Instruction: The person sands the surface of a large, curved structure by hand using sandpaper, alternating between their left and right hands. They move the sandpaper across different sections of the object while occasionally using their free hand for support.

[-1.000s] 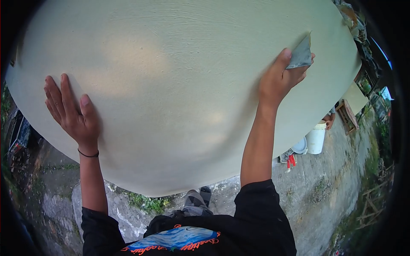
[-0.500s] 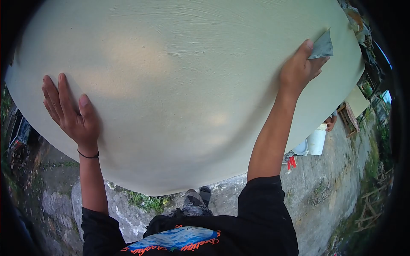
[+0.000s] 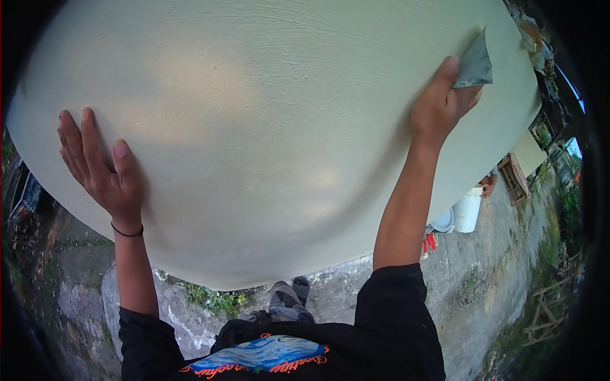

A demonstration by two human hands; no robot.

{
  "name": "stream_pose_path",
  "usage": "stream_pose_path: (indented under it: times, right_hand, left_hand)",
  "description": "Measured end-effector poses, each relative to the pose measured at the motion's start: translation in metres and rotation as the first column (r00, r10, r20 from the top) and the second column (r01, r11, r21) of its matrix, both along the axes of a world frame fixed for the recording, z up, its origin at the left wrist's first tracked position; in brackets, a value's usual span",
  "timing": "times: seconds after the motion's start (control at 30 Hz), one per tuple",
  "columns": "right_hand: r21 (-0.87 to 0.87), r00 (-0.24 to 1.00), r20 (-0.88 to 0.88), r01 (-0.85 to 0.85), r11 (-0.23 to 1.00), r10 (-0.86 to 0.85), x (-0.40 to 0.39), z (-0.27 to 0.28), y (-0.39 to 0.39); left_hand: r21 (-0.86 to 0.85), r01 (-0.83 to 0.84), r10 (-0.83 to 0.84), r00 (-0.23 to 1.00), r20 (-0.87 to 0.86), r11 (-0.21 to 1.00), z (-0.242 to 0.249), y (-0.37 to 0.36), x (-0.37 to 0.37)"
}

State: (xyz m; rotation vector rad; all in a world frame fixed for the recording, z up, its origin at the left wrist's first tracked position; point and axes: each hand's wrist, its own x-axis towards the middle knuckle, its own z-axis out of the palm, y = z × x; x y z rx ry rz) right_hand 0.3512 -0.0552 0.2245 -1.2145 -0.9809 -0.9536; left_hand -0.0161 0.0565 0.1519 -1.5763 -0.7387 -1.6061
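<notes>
A large, pale, smoothly curved surface (image 3: 267, 159) fills most of the view, with fine ridges and scratches near its top. My left hand (image 3: 107, 171) rests on its left side, fingers stretched out, holding nothing; a thin dark band circles the wrist. Toward the upper right, my right hand (image 3: 441, 105) grips a folded piece of grey sandpaper (image 3: 475, 63) between thumb and fingers. One pointed corner of the sandpaper sticks up past the hand. How much of its sheet touches the surface is hidden.
At the right, beyond the surface's rim, stand a white bucket (image 3: 468, 213) and a lid-like round thing (image 3: 444, 221), with another person's hand (image 3: 488, 185) by the bucket. Red-handled items (image 3: 430, 242) lie nearby. A wooden frame (image 3: 515, 178) stands on the concrete ground (image 3: 457, 279).
My right hand has shifted slightly left with the sandpaper, whose tip now points higher. My left hand stays spread on the surface, a little farther left in view.
</notes>
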Motion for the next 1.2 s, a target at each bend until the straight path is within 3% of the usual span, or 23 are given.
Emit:
stream_pose_path:
  times: [0.07, 0.13, 0.23, 0.4, 0.47, 0.5, 0.6, 0.67, 0.73, 0.8, 0.87, 0.97, 1.03, 1.1, 1.13, 1.2]
  right_hand:
    - [-0.112, 0.950, 0.283, 0.167, 0.980, -0.129, -0.036, -0.031, 0.005]
    - [-0.212, 0.824, 0.543, 0.321, 0.923, -0.162, -0.044, -0.098, 0.005]
    - [-0.186, 0.883, 0.455, 0.224, 0.957, -0.119, -0.010, -0.107, -0.009]
    - [0.009, 1.000, 0.005, -0.009, 1.000, 0.009, 0.027, 0.000, -0.007]
    - [0.083, 0.999, 0.032, -0.016, 0.996, 0.013, 0.007, 0.025, 0.000]
    - [0.025, 0.987, 0.161, 0.019, 1.000, -0.023, -0.003, 0.016, 0.003]
    - [-0.193, 0.883, 0.451, 0.240, 0.951, -0.131, -0.030, -0.064, 0.000]
    - [-0.202, 0.861, 0.499, 0.227, 0.953, -0.099, 0.000, -0.085, -0.010]
    - [-0.159, 0.948, 0.316, 0.092, 0.983, -0.037, 0.020, -0.054, -0.018]
    - [-0.086, 0.992, -0.011, -0.125, 0.988, 0.124, 0.034, -0.009, -0.020]
    - [-0.033, 0.997, -0.042, -0.067, 0.997, 0.066, 0.032, 0.023, -0.014]
    - [-0.065, 0.999, 0.033, -0.019, 0.998, 0.021, 0.001, 0.011, -0.006]
    - [-0.105, 0.922, 0.372, 0.161, 0.981, -0.111, -0.032, -0.042, 0.004]
    - [-0.202, 0.823, 0.556, 0.270, 0.941, -0.117, -0.019, -0.102, -0.002]
    - [-0.185, 0.828, 0.551, 0.247, 0.951, -0.108, -0.005, -0.103, -0.008]
    - [-0.122, 0.923, 0.372, 0.152, 0.981, -0.097, 0.011, -0.072, -0.012]
  left_hand:
    - [-0.010, 0.000, 0.000, 1.000, 0.005, 1.000, -0.001, 0.000, 0.001]
    - [-0.008, 0.009, -0.009, 1.000, 0.004, 1.000, 0.001, -0.001, 0.002]
    - [-0.002, 0.007, -0.007, 1.000, 0.007, 1.000, 0.000, -0.001, 0.000]
    - [0.010, 0.027, -0.027, 1.000, -0.016, 1.000, 0.000, -0.002, 0.000]
    - [0.024, 0.002, -0.001, 1.000, -0.026, 1.000, 0.001, -0.001, -0.001]
    - [0.025, 0.000, 0.000, 1.000, -0.026, 1.000, 0.001, -0.001, -0.001]
    - [0.023, 0.009, -0.008, 1.000, -0.029, 1.000, 0.001, -0.001, -0.001]
    - [0.027, 0.005, -0.004, 1.000, -0.023, 1.000, 0.000, 0.000, -0.001]
    - [0.027, -0.006, 0.007, 1.000, -0.021, 1.000, 0.001, 0.000, -0.001]
    - [0.021, 0.010, -0.010, 1.000, -0.004, 1.000, 0.000, -0.001, 0.001]
    - [0.015, 0.012, -0.012, 1.000, -0.002, 1.000, 0.001, -0.002, 0.002]
    - [0.006, 0.007, -0.007, 1.000, 0.005, 1.000, 0.001, -0.003, 0.003]
    - [0.002, -0.007, 0.007, 1.000, 0.010, 1.000, 0.003, -0.003, 0.002]
    - [-0.014, 0.003, -0.002, 1.000, 0.002, 1.000, 0.001, -0.003, 0.001]
    - [-0.016, -0.015, 0.015, 1.000, -0.001, 1.000, 0.000, -0.004, 0.000]
    - [-0.014, -0.008, 0.008, 1.000, -0.005, 1.000, 0.001, -0.003, 0.000]
